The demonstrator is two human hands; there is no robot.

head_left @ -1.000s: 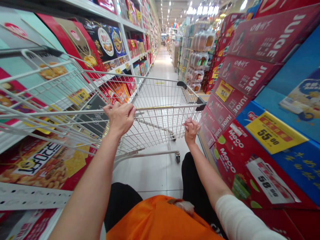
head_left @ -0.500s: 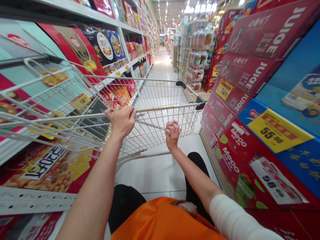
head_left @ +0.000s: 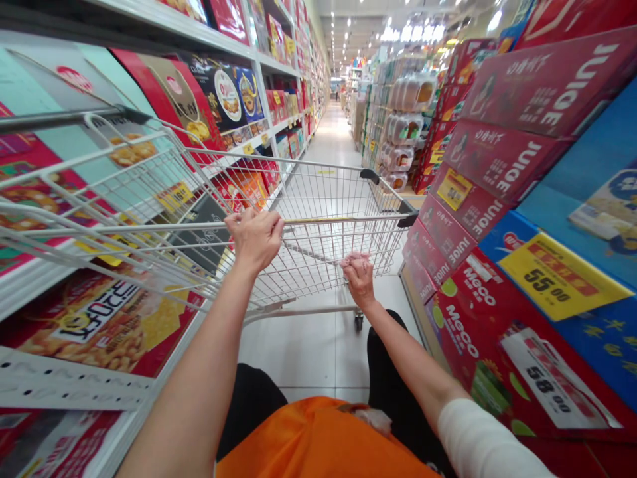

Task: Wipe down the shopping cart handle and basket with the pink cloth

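Note:
A silver wire shopping cart point(head_left: 328, 199) stands in front of me in a store aisle, its basket bare. My left hand point(head_left: 256, 236) is wrapped round the cart's handle bar point(head_left: 149, 229), knuckles up. My right hand point(head_left: 358, 275) is closed in a fist low on the cart's rear wire wall, fingers curled into the mesh. An orange garment point(head_left: 318, 438) and black trousers show below my arms.
Shelves of biscuit boxes point(head_left: 99, 318) line the left side. Stacked red juice cartons point(head_left: 497, 159) and blue boxes with yellow price tags point(head_left: 557, 275) crowd the right. The tiled aisle point(head_left: 338, 139) runs straight ahead, with stacked bottle packs point(head_left: 405, 126) beyond on the right.
My right hand slid left along the cart's rear wall, then back a little to the right. The left hand kept its grip on the handle. The view shifted slightly rightward.

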